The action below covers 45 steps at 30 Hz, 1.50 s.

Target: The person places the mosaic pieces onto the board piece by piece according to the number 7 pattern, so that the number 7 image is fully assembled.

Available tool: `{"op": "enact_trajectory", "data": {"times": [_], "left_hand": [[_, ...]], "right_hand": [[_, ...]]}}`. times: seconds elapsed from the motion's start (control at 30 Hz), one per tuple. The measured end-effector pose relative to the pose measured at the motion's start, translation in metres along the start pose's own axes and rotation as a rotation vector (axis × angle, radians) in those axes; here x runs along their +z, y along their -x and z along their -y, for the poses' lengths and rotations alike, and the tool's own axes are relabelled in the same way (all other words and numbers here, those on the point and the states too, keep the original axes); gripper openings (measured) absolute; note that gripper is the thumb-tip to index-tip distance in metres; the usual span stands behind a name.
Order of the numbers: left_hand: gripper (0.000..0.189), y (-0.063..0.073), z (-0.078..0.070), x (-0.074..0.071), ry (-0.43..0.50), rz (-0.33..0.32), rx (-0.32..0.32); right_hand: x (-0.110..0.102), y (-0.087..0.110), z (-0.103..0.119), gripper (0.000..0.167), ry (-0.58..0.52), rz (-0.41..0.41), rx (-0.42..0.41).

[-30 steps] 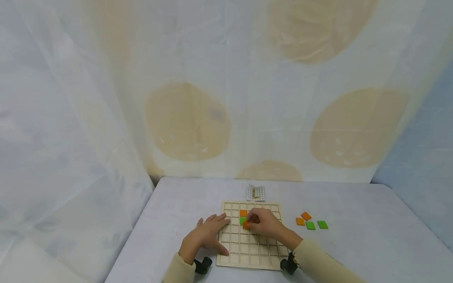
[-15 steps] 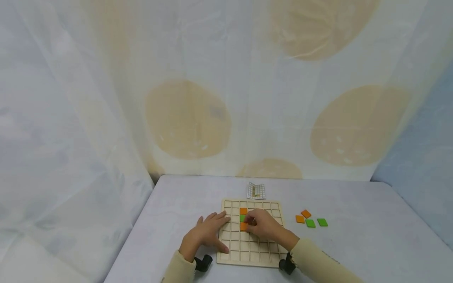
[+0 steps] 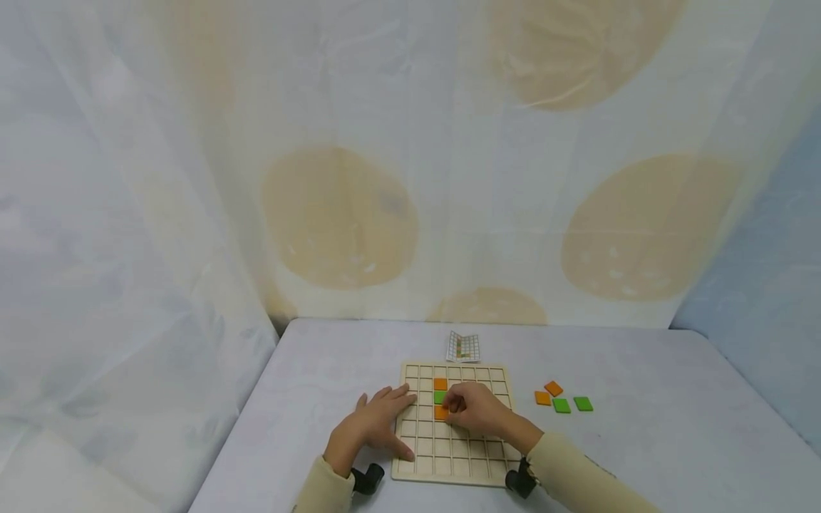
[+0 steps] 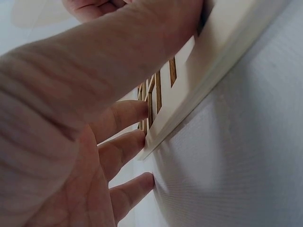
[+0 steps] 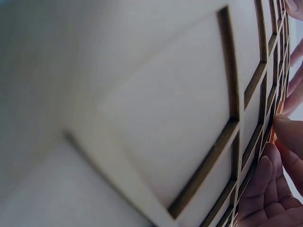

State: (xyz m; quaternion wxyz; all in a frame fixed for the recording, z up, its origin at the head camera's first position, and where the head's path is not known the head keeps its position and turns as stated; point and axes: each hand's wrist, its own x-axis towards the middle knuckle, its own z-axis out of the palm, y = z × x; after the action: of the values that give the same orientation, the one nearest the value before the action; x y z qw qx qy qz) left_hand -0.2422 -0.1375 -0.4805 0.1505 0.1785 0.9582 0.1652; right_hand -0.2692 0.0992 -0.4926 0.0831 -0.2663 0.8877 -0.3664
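Note:
A pale wooden grid board [image 3: 442, 467] lies on the table. An orange tile [image 3: 440, 383] and a green tile [image 3: 439, 397] sit one below the other in one of its columns. Just under the green one is another orange tile [image 3: 440, 412], with the thumb and curled fingers of my right hand [image 3: 477, 410] at its right side. The right wrist view shows a sliver of that tile's orange [image 5: 280, 108] by the thumb. My left hand [image 3: 375, 424] is spread over the board's left edge, with thumb and some fingertips on the board [image 4: 189, 90].
Two orange tiles [image 3: 542, 398] and two green tiles [image 3: 583, 404] lie loose on the table to the right of the board. Behind the board stands a small folded card [image 3: 463, 348] printed with a coloured grid. A patterned curtain hangs behind the table.
My right hand has brought the orange tile slightly left and down, into line under the green one. The left hand stays where it was.

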Motion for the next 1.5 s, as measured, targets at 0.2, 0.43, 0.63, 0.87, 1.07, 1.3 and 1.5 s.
{"op": "enact_trajectory", "data": {"times": [0.2, 0.43, 0.63, 0.87, 1.07, 1.3, 1.5], "left_hand": [[0.1, 0.001, 0.0, -0.001, 0.0, -0.001, 0.002], [0.099, 0.002, 0.001, 0.0, 0.003, -0.001, 0.016], [0.1, 0.001, 0.001, 0.001, -0.005, -0.001, 0.01], [0.1, 0.0, 0.0, 0.002, 0.007, 0.002, 0.011], [0.1, 0.0, 0.0, 0.001, 0.002, -0.007, 0.009], [0.1, -0.003, 0.002, 0.001, -0.001, -0.004, 0.012], [0.1, -0.002, 0.001, 0.002, -0.001, -0.005, 0.017]], "right_hand": [[-0.002, -0.001, -0.001, 0.015, -0.014, 0.016, 0.004], [-0.014, 0.004, 0.004, 0.012, -0.004, 0.028, -0.035], [-0.031, 0.014, 0.01, 0.016, -0.013, 0.012, -0.053], [-0.057, 0.027, -0.018, 0.021, -0.049, -0.048, -0.007], [-0.074, 0.039, -0.044, 0.022, -0.046, -0.097, 0.051], [-0.09, 0.055, -0.065, 0.023, -0.026, -0.151, 0.183], [-0.105, 0.072, -0.087, 0.025, -0.027, -0.19, 0.259]]}}
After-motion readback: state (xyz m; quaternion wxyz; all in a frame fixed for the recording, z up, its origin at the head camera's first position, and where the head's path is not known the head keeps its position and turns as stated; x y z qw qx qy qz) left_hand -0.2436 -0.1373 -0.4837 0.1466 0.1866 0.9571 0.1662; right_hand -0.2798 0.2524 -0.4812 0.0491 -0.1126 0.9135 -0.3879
